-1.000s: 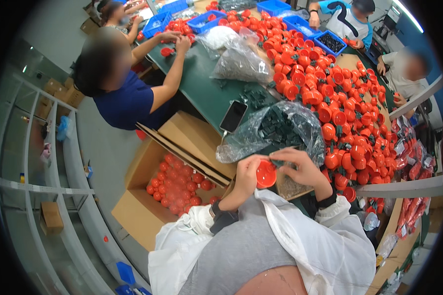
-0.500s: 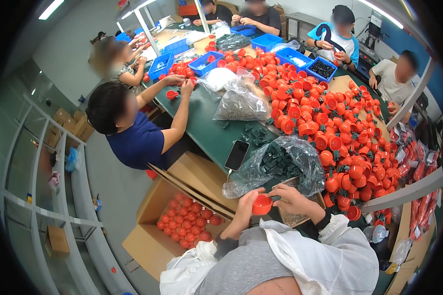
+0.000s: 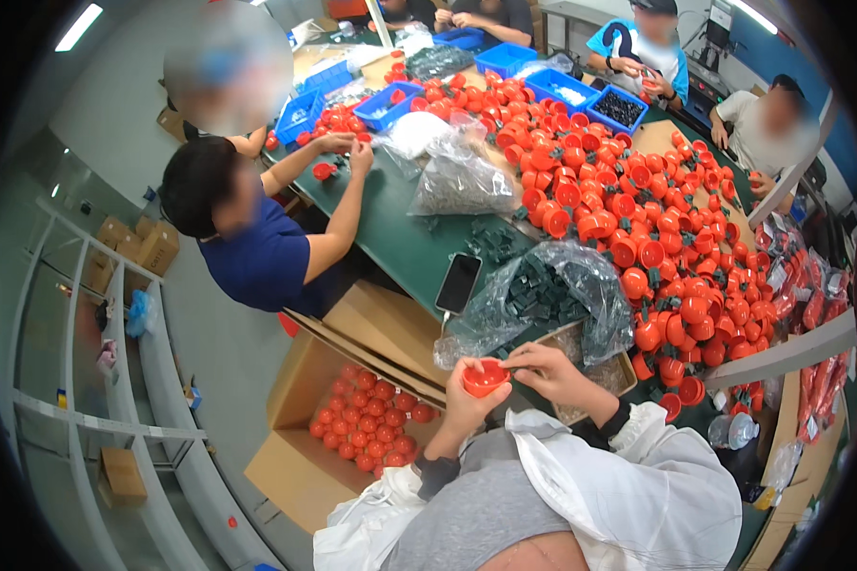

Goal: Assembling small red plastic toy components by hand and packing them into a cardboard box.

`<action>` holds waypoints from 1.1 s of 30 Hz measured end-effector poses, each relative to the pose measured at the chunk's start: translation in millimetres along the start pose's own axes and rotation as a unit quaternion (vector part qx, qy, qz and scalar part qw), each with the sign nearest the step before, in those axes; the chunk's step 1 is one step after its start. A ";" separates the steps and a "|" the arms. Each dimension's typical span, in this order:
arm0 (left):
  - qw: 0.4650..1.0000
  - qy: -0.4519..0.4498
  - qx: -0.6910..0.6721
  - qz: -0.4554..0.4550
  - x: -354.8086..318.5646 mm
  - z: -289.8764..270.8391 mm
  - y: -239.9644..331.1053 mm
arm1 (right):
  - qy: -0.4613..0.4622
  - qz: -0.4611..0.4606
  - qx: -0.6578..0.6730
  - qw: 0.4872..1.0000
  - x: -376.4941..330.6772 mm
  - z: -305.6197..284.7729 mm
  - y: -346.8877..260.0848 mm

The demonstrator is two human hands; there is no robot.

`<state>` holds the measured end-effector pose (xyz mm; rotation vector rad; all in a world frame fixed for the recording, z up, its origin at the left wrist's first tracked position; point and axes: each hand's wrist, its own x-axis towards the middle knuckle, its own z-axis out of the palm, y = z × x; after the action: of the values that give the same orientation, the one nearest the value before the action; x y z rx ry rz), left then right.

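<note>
My left hand (image 3: pixel 464 409) grips a small red plastic cup (image 3: pixel 486 378) from below, its mouth facing up. My right hand (image 3: pixel 554 373) pinches the cup's rim with its fingertips, just right of it. Both hands hover over the near edge of the green table (image 3: pixel 400 243), in front of a clear bag of dark green parts (image 3: pixel 543 295). White sleeves and dark cuffs cover my forearms.
A heap of red cups (image 3: pixel 638 200) covers the table's right side. A phone (image 3: pixel 459 283) lies beside the bag. An open cardboard box (image 3: pixel 300 381) of red cups stands on the floor at my left. A person in blue (image 3: pixel 267 262) and others work around the table; blue bins (image 3: pixel 528 71) stand farther back.
The view has tilted up and the room has shifted. The red cup, seen sideways before, now faces mouth up between my hands, and my right fingers have closed on its rim.
</note>
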<state>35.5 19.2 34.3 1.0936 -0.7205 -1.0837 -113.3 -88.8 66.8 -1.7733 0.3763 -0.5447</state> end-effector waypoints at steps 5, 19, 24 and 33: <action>0.998 0.047 0.016 0.041 -6.1 -34.8 15.8 | 0.144 0.052 0.009 0.988 1.3 -25.7 28.0; 0.801 0.157 0.550 -0.176 -81.8 -273.6 -254.7 | 0.323 -0.001 -0.486 0.812 -67.9 -90.1 78.0; 0.751 0.117 0.621 -0.194 -72.4 -241.8 -300.6 | 0.248 0.174 -0.379 0.874 -84.9 -25.9 88.2; 0.784 0.178 0.577 -0.145 -36.5 -231.8 -275.7 | 0.213 0.200 -0.483 0.825 -59.9 -18.5 103.2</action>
<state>138.5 110.2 -300.7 2.4576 -0.9344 -0.5553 -170.7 -100.0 -38.8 -2.4096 1.5196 -0.4639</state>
